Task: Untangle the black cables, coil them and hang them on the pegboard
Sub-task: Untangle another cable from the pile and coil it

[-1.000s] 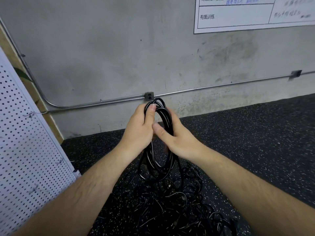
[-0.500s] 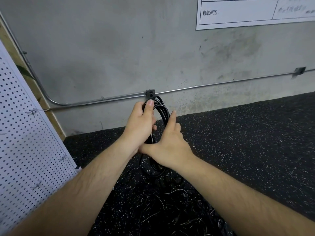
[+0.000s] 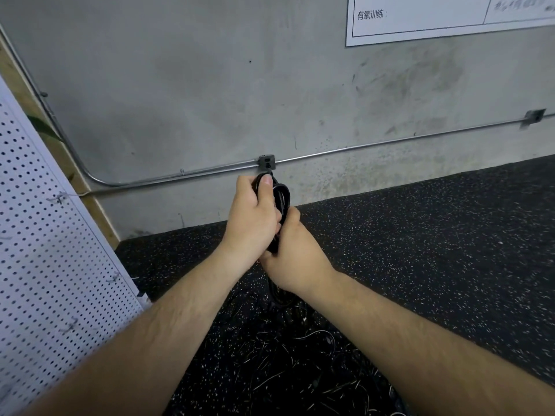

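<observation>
A coil of black cable [image 3: 282, 196] stands upright between both hands in front of me. My left hand [image 3: 250, 219] grips its upper part, thumb pressed on the top of the loop. My right hand [image 3: 292, 253] is wrapped around the coil's middle just below, squeezing the loops together. The coil's lower end [image 3: 277, 297] hangs out under the right hand. A tangle of more black cables [image 3: 279, 361] lies on the floor beneath my arms. The white pegboard [image 3: 51, 253] leans at the left, with small wire hooks on it.
A grey concrete wall [image 3: 210, 85] is straight ahead, with a metal conduit [image 3: 390, 142] and a small junction box [image 3: 266, 162] running along it. Black speckled rubber flooring [image 3: 435, 241] spreads to the right. A white printed sheet [image 3: 435, 16] hangs at the upper right.
My right hand has closed around the middle of the coil, pressing the wide loop into a narrow bundle. The left hand kept its hold on the top.
</observation>
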